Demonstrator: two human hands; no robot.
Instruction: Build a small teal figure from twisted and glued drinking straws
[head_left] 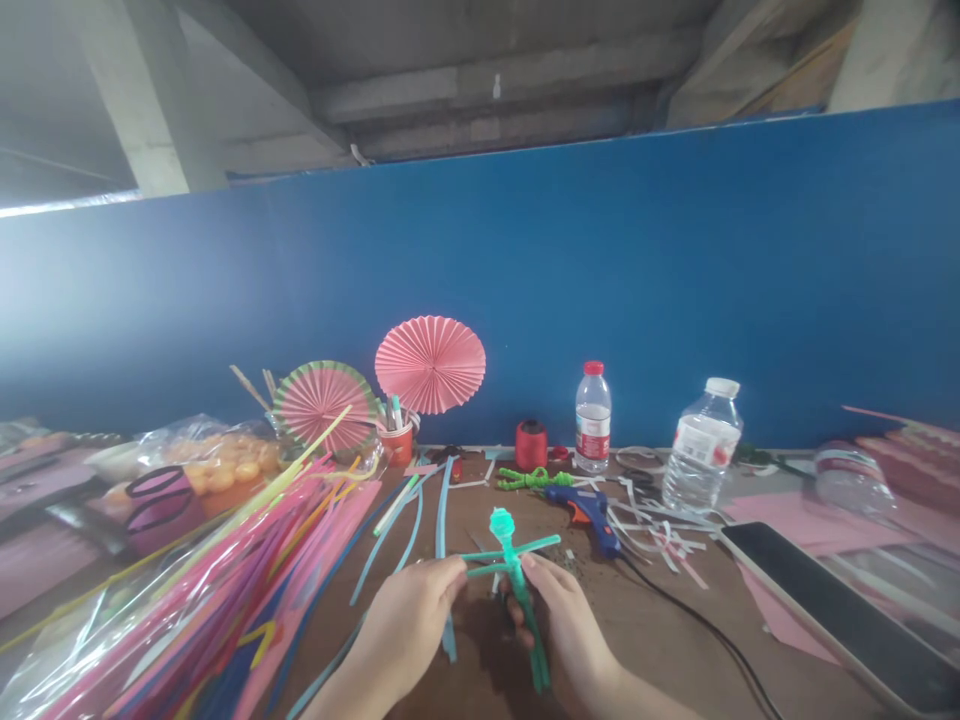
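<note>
A turquoise-green pipe cleaner figure (504, 524) stands tilted over the brown table, with a coiled round top, strands sticking out sideways and a bundled lower part. The thumb and fingers of my right hand (566, 605) are wrapped round its middle. On the other side my left hand (416, 608) pinches the ends of the sideways strands. The strand ends inside the left fingers are hidden. Beyond the figure lie a blue hot glue gun (589, 508) and a bundle of bright green pipe cleaners (534, 480).
Clear-bagged coloured pipe cleaners (247, 560) fill the left side. Pink paper rosettes (430, 364), a cup of pens (396, 443), red twine (531, 444) and two water bottles (592, 425) stand behind. A phone (840, 615) lies at right; the glue gun's cord (697, 615) runs toward me.
</note>
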